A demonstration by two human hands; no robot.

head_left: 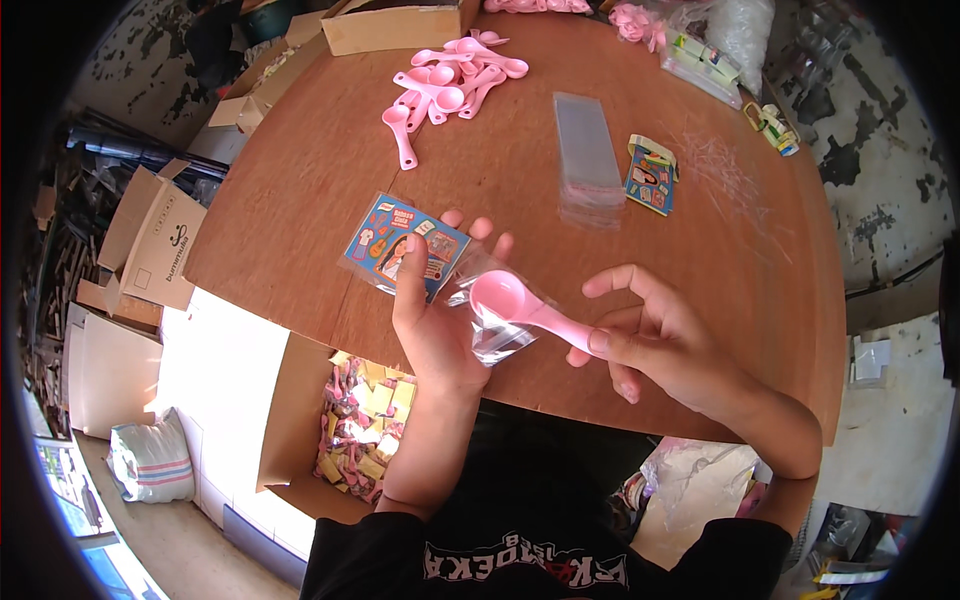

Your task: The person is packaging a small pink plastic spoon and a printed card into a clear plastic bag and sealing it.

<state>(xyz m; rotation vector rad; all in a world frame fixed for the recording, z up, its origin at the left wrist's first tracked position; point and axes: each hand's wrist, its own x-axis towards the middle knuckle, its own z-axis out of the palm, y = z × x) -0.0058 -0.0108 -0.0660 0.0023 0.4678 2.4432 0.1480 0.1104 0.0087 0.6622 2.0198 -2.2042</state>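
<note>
My left hand (435,315) grips a clear plastic bag (505,345) with a small blue printed card (382,228) at its far end, the thumb pressed on the card. My right hand (675,345) pinches the handle end of a pink plastic spoon (500,296), its other fingers spread. The spoon's round bowl lies at the near end of the bag; whether it is inside the plastic I cannot tell. Beyond my hands lie a stack of flat clear bags (588,150) and a small pile of similar cards (651,180).
A heap of pink spoons (435,90) lies on the far side of the wooden table (290,200). Thin plastic strips (735,180) litter its right part. Below the left edge stands a cardboard box (290,420) of packed pieces. Another carton (395,25) sits at the back.
</note>
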